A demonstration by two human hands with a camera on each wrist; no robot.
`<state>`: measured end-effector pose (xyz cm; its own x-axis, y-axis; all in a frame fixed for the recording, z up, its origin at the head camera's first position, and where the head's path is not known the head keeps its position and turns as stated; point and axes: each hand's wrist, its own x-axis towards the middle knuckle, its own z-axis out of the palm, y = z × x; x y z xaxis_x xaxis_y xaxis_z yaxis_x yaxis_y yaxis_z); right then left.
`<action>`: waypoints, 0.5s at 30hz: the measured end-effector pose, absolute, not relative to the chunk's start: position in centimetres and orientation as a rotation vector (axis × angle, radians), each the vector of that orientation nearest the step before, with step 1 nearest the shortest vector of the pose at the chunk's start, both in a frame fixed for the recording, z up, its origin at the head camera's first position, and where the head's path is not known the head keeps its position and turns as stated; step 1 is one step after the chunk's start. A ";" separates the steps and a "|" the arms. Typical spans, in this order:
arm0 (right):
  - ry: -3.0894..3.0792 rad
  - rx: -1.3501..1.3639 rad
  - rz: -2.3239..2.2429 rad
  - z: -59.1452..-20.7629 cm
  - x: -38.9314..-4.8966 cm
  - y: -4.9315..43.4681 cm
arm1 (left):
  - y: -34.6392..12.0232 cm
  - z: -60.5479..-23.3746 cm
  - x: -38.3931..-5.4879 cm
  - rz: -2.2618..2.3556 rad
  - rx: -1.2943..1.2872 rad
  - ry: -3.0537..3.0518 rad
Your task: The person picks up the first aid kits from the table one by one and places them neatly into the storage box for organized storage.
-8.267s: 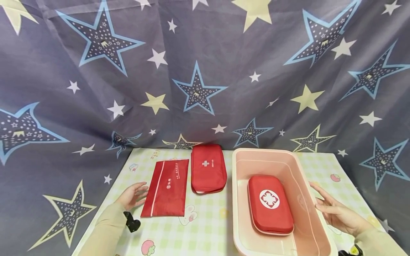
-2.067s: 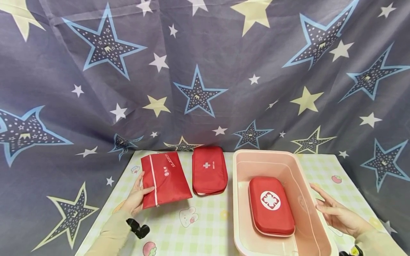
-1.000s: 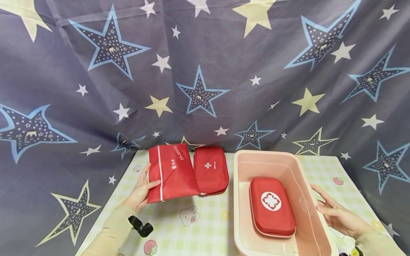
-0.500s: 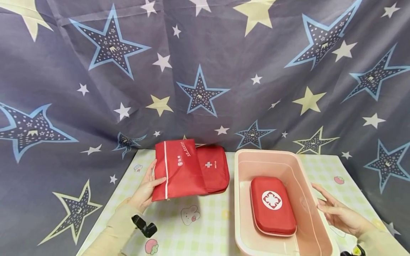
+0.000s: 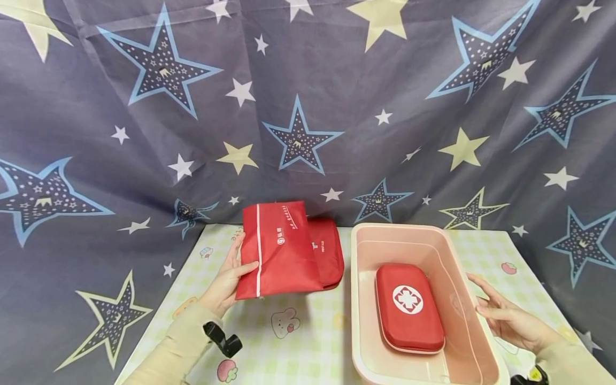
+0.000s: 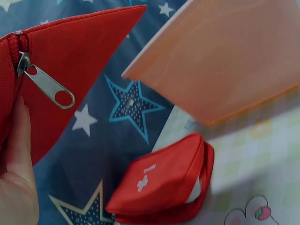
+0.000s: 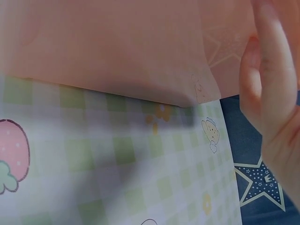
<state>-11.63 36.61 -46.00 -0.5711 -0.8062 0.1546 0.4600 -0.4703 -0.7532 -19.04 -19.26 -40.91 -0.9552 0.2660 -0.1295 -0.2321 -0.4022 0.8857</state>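
My left hand [image 5: 225, 282] grips the left edge of a flat red zip pouch [image 5: 284, 262], thumb on top beside its white stripe. Raised above the table, the pouch overlaps a red first aid bag [image 5: 331, 255] from my viewpoint and hides its left part. The left wrist view shows the pouch's metal zip pull [image 6: 50, 87] and, apart from it, the first aid bag standing on the table. A red hard case [image 5: 409, 326] with a white cross emblem lies inside the pink bin [image 5: 356, 321]. At the bin's right rim is my right hand [image 5: 515, 323], fingers extended and holding nothing.
A green-and-white checked cloth [image 5: 308, 353] with cartoon prints covers the table. Behind it hangs a dark curtain [image 5: 327, 75] patterned with stars. The bin's tall walls stand between the first aid bag and my right hand.
My left hand has taken hold of the pouch, lifted it off the table and carried it rightward, so it now covers part of the first aid bag. The right hand stays by the bin.
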 end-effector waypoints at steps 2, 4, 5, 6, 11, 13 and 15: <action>0.862 -0.648 -2.085 -46.0 -11.6 36.6 | -19.0 -40.7 -19.0 2.408 0.070 1.500; 0.867 -0.647 -2.086 -46.0 -11.6 36.5 | -18.8 -40.5 -18.9 2.408 0.088 1.490; 0.868 -0.646 -2.086 -46.0 -11.6 36.5 | -18.8 -40.3 -18.9 2.407 0.094 1.486; 0.870 -0.645 -2.086 -46.0 -11.6 36.5 | -18.7 -40.3 -18.9 2.406 0.099 1.481; 0.866 -0.642 -2.087 -45.9 -11.6 36.5 | -18.5 -39.8 -18.9 2.405 0.111 1.467; 0.863 -0.643 -2.087 -45.9 -11.6 36.5 | -18.4 -39.7 -18.8 2.405 0.109 1.469; 0.860 -0.646 -2.087 -45.8 -11.6 36.5 | -18.3 -39.5 -18.8 2.404 0.103 1.471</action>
<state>-11.57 36.45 -45.85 -0.5726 -0.8051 0.1547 0.4623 -0.4730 -0.7500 -18.76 -18.31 -39.47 -0.9461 0.3067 -0.1039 -0.2321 -0.4187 0.8780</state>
